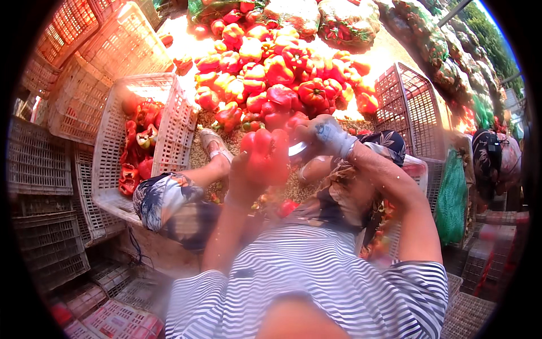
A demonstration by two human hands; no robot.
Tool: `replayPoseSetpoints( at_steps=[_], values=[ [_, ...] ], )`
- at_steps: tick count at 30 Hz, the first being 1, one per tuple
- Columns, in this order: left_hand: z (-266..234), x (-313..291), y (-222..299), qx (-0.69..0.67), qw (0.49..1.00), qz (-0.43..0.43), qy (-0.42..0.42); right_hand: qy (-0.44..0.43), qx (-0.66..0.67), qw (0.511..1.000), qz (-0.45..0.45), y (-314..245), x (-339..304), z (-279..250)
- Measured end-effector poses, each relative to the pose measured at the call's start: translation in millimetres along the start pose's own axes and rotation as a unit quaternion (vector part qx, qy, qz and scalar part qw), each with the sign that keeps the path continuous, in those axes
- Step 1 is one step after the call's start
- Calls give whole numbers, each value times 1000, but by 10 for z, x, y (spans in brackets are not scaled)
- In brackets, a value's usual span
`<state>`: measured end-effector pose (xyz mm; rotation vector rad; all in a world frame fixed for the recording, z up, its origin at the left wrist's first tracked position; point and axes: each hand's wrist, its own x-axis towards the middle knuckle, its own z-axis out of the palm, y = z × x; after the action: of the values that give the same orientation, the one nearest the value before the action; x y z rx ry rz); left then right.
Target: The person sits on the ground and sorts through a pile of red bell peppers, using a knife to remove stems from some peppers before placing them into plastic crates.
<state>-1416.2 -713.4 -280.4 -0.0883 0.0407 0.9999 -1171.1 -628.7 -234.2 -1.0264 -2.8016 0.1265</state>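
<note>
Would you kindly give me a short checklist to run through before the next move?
1. Pepper held: ok, the left hand has a red pepper.
2. Knife held: ok, the knife is in the right hand.
3. Left fingertips clear of the knife: cannot tell, they are not clearly visible.
4. Left-side crate open on top: ok, cut peppers lie inside.
5. Pepper pile within reach: seemingly ok, just ahead.

Ahead of the striped shirt (305, 260), the left forearm (222, 234) reaches forward, its left hand (244, 171) closed in a grasp. The right arm (389, 176) bends inward from the shirt's right side, its gloved right hand (332, 137) curled, farther from the shirt than the left.
</note>
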Motion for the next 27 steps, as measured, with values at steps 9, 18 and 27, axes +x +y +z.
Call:
replayPoseSetpoints(
  at_steps=[9, 18, 27],
  values=[
    [117, -137, 198, 303, 946, 113, 33, -27, 298, 913, 278, 119, 163, -180],
    [146, -10, 240, 509, 839, 185, 46, 24, 516, 840, 166, -532, 313, 31],
    [-145, -103, 278, 338, 937, 29, 80, 72, 564, 822, 40, -594, 74, 43]
  ],
)
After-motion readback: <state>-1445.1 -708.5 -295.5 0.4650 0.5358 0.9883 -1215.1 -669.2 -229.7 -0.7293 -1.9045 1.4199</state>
